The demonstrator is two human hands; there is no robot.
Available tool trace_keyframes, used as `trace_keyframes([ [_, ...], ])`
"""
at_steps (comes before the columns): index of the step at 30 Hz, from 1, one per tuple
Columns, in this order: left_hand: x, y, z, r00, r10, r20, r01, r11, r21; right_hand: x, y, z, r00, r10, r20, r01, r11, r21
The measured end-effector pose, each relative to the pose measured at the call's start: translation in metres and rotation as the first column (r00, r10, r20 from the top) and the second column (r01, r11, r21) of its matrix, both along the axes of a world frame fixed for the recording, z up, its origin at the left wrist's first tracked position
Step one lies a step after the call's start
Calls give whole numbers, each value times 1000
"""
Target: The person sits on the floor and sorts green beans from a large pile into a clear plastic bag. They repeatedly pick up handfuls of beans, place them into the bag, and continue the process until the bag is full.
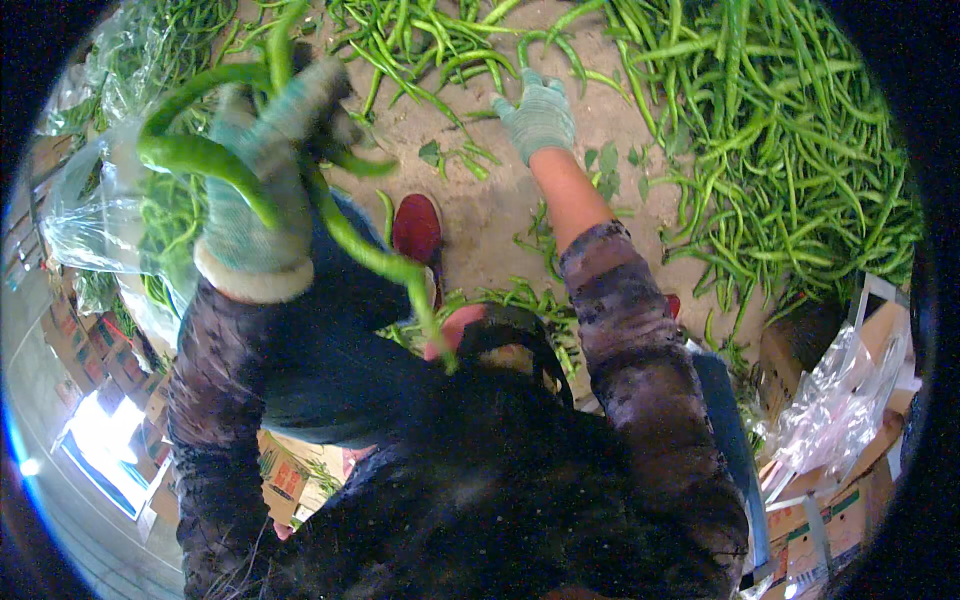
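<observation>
My left hand [277,146], in a pale green knit glove with a cream cuff, is raised at the upper left, blurred by motion. It grips several long green chili peppers; a curled green pepper [202,165] bends over its back and a longer green pepper [360,251] dangles below. Farther out, my right hand [541,116], gloved the same way, reaches down to the floor with its thumb spread. Its fingertips touch or lie very near a curved green pepper [574,56]; whether they are closed on it is hidden.
A broad heap of green peppers [780,180] covers the right side, with more peppers [420,37] at the top. Clear plastic bags [105,202] with peppers lie left. Cardboard cartons [832,525] and crumpled plastic film [832,405] are lower right. A red shoe [417,229] rests on the floor [480,214].
</observation>
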State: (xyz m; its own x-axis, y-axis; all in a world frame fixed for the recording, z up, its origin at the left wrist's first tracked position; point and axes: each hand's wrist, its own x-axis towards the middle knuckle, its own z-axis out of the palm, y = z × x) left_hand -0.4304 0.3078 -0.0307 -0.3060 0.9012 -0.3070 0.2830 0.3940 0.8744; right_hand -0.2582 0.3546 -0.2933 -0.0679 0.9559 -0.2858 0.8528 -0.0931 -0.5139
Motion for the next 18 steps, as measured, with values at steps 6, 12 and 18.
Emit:
trace_keyframes([
  [6, -3, 4, 3, 972, -83, 220, 168, 900, -403, -17, 30, -33, 984, 132, 116, -123, 989, -86],
  [12, -60, -5, -29, 194, -844, -501, 640, 495, -588, 36, 37, -67, 958, 281, 58, -272, 954, -127],
  [18, -51, -9, -16, 796, -485, -363, 462, 873, -155, 33, 17, -49, 984, 177, 14, -174, 976, -131],
])
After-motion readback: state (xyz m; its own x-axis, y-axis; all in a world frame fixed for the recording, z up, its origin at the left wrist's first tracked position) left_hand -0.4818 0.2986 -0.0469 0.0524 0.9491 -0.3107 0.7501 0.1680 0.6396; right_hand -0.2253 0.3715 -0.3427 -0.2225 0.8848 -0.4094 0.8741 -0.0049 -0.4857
